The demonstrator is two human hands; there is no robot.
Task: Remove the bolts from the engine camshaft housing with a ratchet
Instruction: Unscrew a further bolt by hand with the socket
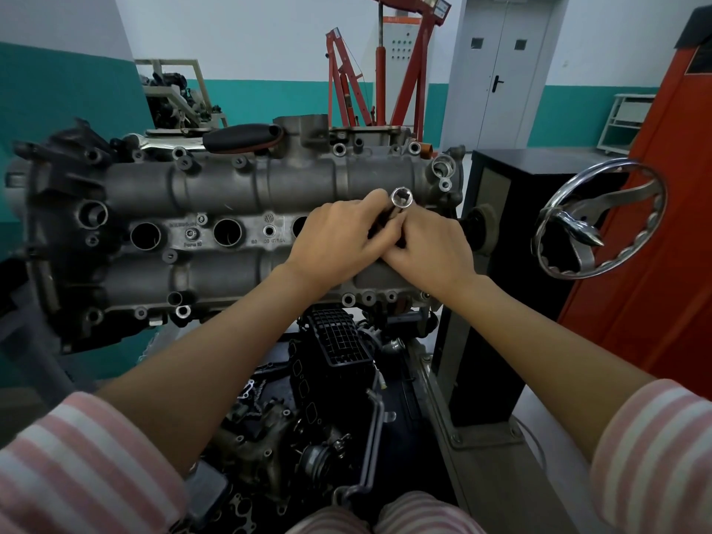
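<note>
Housing (239, 260) is lying across the stand, well left of both sets of fingers; one bolt (191, 234) is seen seated just left of the middle bore, far from the fingers; many outer holes look empty, so the job is judged well along, exact count cannot be told.

Left hand (339, 237) is curled over the tool from the left; its fingers (371, 200) are closed together around a dark shaft, with tips next to the socket (402, 197); the socket's open end is pointed up and away, beyond the fingertips, not down onto any bolt.

Right hand (431, 240) is pressed against the left, fingers wrapped on the same shaft from the right; the ratchet's handle and head are hidden under both palms, so its lie cannot be told.

Step in hand is judged to be fitting or adjusting the socket, not loosening; socket should be pushed fully home until latched; direction switch should be checked for loosening before use; socket should then be turned down and seated square on a bolt head; one hand is best kept over the head to hold it straight, the other pulling at the handle end; slip and rounding are the risk if tilted.

Chrome handwheel (601, 219) is standing well right of the fingers; it is not needed here.
</note>
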